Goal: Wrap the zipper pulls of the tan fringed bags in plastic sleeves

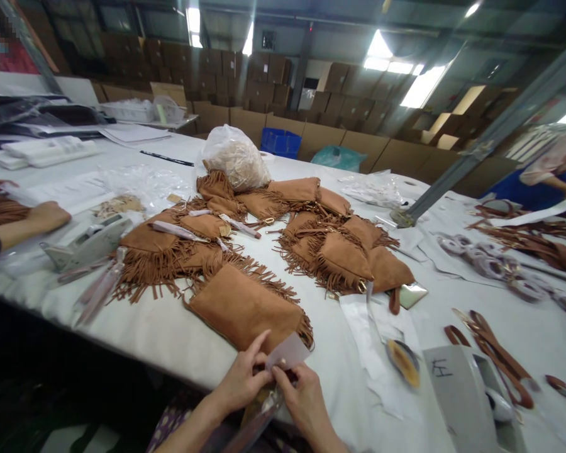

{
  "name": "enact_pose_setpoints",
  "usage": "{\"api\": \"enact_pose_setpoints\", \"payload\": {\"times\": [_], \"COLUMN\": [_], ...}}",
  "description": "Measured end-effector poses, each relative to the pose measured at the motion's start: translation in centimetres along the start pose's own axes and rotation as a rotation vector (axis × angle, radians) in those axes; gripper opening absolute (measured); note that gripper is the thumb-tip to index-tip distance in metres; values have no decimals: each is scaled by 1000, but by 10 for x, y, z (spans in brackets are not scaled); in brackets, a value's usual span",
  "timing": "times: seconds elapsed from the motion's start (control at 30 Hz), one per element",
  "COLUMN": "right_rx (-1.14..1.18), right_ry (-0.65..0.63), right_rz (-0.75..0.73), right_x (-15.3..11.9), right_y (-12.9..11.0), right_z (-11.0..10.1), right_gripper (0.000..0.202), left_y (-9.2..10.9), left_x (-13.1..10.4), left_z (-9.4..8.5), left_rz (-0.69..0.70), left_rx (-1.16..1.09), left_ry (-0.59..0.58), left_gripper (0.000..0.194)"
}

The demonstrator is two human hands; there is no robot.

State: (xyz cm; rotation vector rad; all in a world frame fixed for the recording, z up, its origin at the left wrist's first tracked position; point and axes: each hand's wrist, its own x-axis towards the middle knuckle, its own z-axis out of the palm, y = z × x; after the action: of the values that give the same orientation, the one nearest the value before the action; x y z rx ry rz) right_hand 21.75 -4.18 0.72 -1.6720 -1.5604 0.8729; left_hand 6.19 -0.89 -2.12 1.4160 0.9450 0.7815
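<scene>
At the table's near edge, my left hand (245, 379) and my right hand (302, 395) meet with their fingertips pinched together. Between them is a small white paper piece (290, 352), its lower edge at the right fingers. A plastic-wrapped strap (259, 418) hangs below the fingertips toward my lap. Just beyond lies a brown fringed bag (245, 305), flat on the table. More fringed bags (344, 257) are piled behind it to the right, and others (151, 242) to the left with wrapped straps on top.
A grey tape dispenser (471, 390) stands at the right, near a tape roll (403, 362) and brown straps (500, 358). Another dispenser (92, 242) is at the left, beside another person's hands (47, 217). A stuffed clear bag (236, 157) sits behind the pile; a metal post (481, 148) rises at the right.
</scene>
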Motion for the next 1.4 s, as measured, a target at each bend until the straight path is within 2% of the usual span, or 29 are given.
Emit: {"api": "enact_pose_setpoints", "payload": {"times": [0.17, 0.23, 0.3, 0.37, 0.43, 0.53, 0.67, 0.73, 0.77, 0.83, 0.87, 0.9, 0.93, 0.97, 1.03, 1.1, 1.27, 1.4], "right_rx": [-22, -49, -51, -45, -45, -47, -160, -238, -270, -316, -332, -343, -350, -351, -334, -292, -309, -318], "right_ry": [122, 152, 161, 158, 155, 151, 171, 217, 233, 225, 209, 192, 174, 155, 109, 92, 224, 163], "right_rz": [-26, -36, -45, -63, -92, -179, -399, -475, -505, -557, -588, -626, -666, -703, -745, -713, -438, -350], "right_x": [-4, -6, -10, -15, -19, -20, -15, -13, -13, -16, -18, -21, -24, -27, -32, -34, -23, -10], "right_y": [2, 1, -1, -1, -1, 5, 19, 25, 26, 25, 23, 21, 19, 16, 15, 17, 29, 32], "right_z": [10, 11, 12, 14, 15, 19, 29, 33, 34, 36, 37, 37, 38, 39, 39, 38, 28, 26], "right_gripper": [21, 22, 24, 24, 23, 19, 20, 22, 22, 20, 20, 21, 22, 24, 26, 31, 48, 51], "left_y": [2, 7, 11, 14, 13, 10, 9, 11, 12, 14, 15, 15, 16, 16, 16, 13, -1, -4], "left_x": [-8, -14, -21, -24, -23, -14, -5, -8, -12, -22, -29, -35, -41, -46, -53, -55, -51, -44], "left_z": [-2, -7, -14, -20, -23, -22, -16, -15, -16, -18, -20, -22, -23, -24, -25, -27, -33, -29], "left_rz": [46, 105, 166, 191, 208, 270, 297, 228, 134, -184, -373, -551, -688, -763, -759, -672, -565, -464], "left_rx": [-11, 84, 291, 507, 632, 693, 614, 496, 414, 174, 17, -155, -325, -467, -603, -556, -227, -113], "left_ry": [-58, -34, 24, 56, 71, 109, 64, 125, 192, 290, 276, 211, 110, 8, -137, -186, -151, -109], "left_gripper": [76, 76, 63, 39, 21, 24, 31, 30, 31, 42, 50, 59, 65, 68, 60, 47, 39, 28]}}
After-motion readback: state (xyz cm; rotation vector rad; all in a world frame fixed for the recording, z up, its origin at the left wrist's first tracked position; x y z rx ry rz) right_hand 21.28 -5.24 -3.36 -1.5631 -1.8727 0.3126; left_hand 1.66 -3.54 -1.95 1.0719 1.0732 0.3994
